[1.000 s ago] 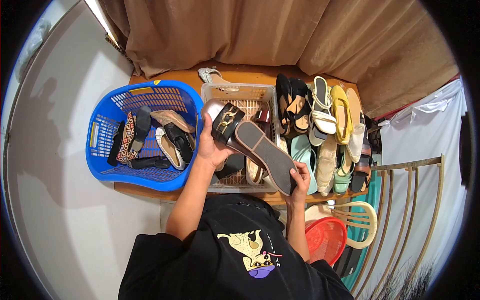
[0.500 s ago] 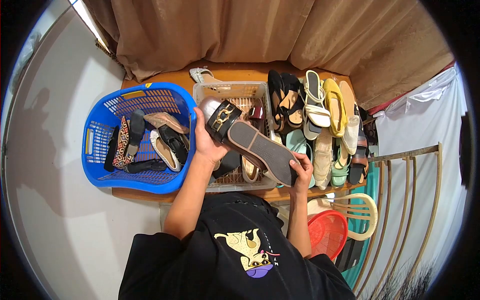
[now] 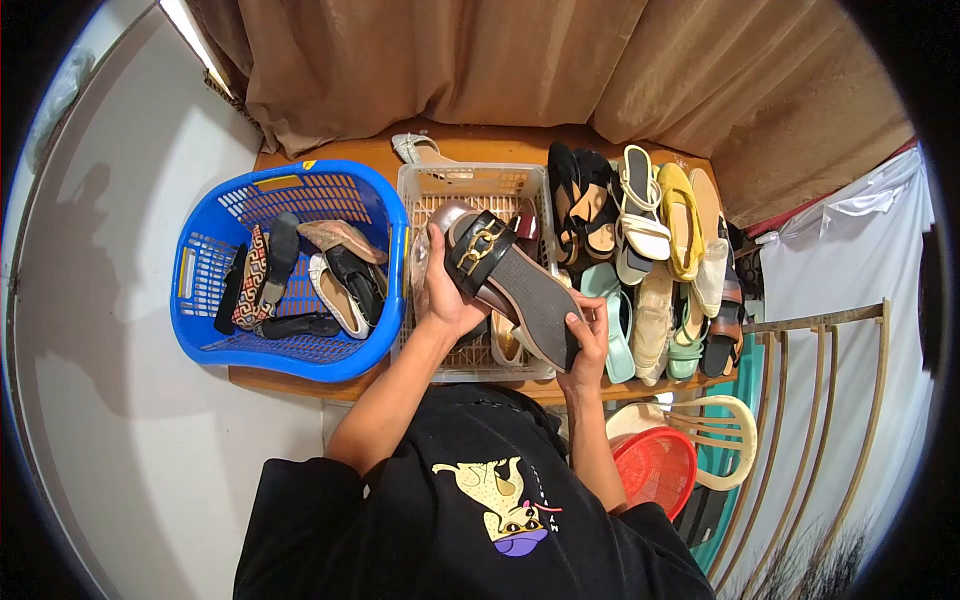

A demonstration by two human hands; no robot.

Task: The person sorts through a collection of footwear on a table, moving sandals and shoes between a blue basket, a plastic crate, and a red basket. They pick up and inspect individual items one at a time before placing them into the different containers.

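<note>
Held between both hands is a flat slide sandal (image 3: 535, 305), with a black strap, a gold chain-link ornament and a dark grey sole area. It slants from upper left to lower right over the clear plastic basket (image 3: 407, 185). My left hand (image 3: 452, 288) cups the strap end from the left, thumb up along its side. At the other end my right hand (image 3: 588, 338) pinches the sandal, thumb on the dark surface. A brown glossy part shows along its lower edge. Inside the clear basket, partly hidden, lie a beige-lined shoe (image 3: 507, 345) and a dark red shoe (image 3: 526, 218).
A blue basket (image 3: 190, 345) of several shoes stands left on the wooden table (image 3: 290, 378). Rows of sandals and flats, including a yellow flat (image 3: 679, 225), lie right. A silver shoe (image 3: 412, 148) is behind. A red basket (image 3: 655, 470) sits on a chair (image 3: 745, 440) below.
The sandal has turned in my hands: the seam across its sole no longer shows, and the dark surface looks plain. My right hand has shifted slightly left and its grip has changed.
</note>
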